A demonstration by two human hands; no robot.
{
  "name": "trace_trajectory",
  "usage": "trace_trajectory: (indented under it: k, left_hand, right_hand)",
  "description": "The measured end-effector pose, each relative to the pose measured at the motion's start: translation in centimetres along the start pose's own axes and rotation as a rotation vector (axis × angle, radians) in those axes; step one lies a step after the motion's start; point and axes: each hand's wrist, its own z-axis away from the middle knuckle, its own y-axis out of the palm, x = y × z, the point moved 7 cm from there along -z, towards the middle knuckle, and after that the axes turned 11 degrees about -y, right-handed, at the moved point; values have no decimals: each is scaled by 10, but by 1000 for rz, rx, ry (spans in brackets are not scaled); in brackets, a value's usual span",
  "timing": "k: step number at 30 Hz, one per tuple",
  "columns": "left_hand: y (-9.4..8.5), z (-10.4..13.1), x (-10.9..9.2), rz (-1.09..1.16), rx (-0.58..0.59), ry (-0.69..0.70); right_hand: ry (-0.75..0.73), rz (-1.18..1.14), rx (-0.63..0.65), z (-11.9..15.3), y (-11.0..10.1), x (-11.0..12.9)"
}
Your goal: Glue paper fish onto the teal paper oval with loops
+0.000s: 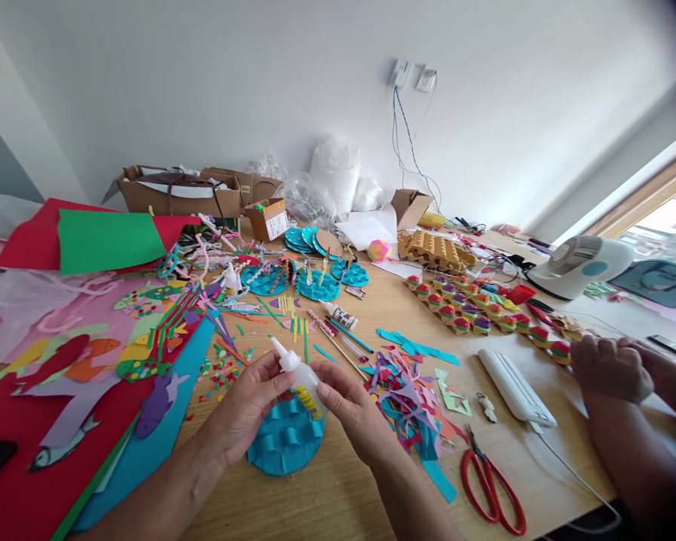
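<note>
A white glue bottle (304,382) with a pointed nozzle is held between my two hands, tilted up to the left. My left hand (259,394) pinches it near the cap, and my right hand (343,394) grips the body near its base. Right below them lies a round blue disc (285,443) with curled blue paper strips standing on it. Part of the disc is covered by the bottle and my fingers. Colourful paper scraps (399,398) form a pile to the right of my right hand. Small confetti bits (228,368) are scattered beyond my left hand.
Red-handled scissors (490,481) and a white power bank (515,387) with a cable lie at right. Another person's hands (614,368) are beside painted egg-carton strips (456,304). Coloured sheets with paper fish (158,402) cover the left. A second glue bottle (341,315) lies farther back.
</note>
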Motion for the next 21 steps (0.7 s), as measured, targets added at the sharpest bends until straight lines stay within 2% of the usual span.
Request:
trace_trajectory:
  k: [4,7,11,15,18,21]
  left_hand:
    - [-10,-2,-9,141,-53,20]
    - [-13,-1,-12,238,-71,25]
    - [-5,6,1,366,-66,-67]
    - [6,12,17,463,-37,-169]
    - [9,15,21,504,-31,-190]
    - [9,16,22,480,-14,-182]
  right_hand:
    - [-56,-23,-134,0,-6,-4]
    - [-160,53,-216,-1,-8,-6]
    - [-352,275,-203,1,-1,0]
    - [-548,420,-174,6,6,18]
    - [-597,436,-136,7,10,27]
    - [-569,421,-143,6,11,27]
